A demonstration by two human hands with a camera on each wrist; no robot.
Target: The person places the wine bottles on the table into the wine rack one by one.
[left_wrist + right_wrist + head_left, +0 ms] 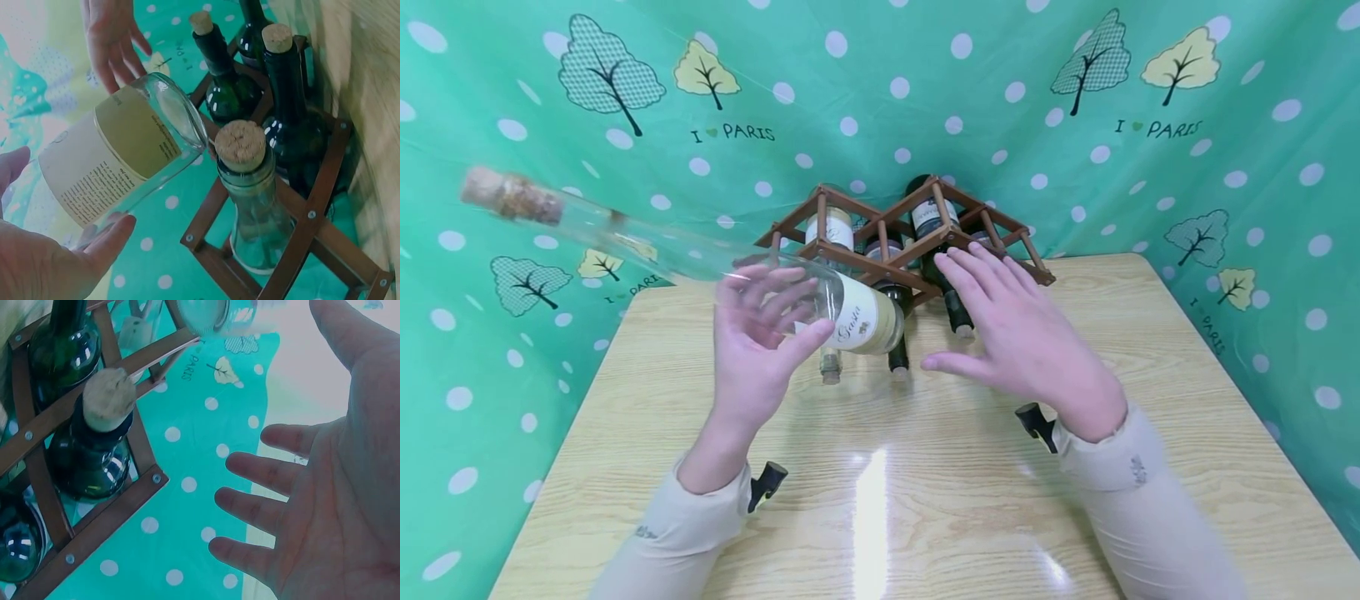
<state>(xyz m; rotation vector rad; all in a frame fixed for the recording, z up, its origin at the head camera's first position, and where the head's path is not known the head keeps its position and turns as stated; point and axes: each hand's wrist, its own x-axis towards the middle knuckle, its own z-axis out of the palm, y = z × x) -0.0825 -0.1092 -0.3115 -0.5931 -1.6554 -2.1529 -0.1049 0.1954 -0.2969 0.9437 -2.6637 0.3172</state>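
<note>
My left hand (748,367) grips a clear, corked wine bottle (859,317), its fingers visible through the glass and its thumb along the near side. The bottle is tilted in the air, with its blurred cork pointing up and left and its labelled base toward the rack. In the left wrist view the bottle's base (172,103) hangs beside the racked bottles. With fingers extended and nothing held, my right hand (1022,333) hovers over the right part of the wooden wine rack (880,268). A dark corked bottle (957,308) lies just left of its fingertips.
The rack stands at the table's far edge against a green dotted cloth (887,108). Its slots hold a clear corked bottle (253,206) and several dark green ones, necks toward me. The wooden table (970,500) extends in front, reflecting light. A black camera mount sits on each wrist.
</note>
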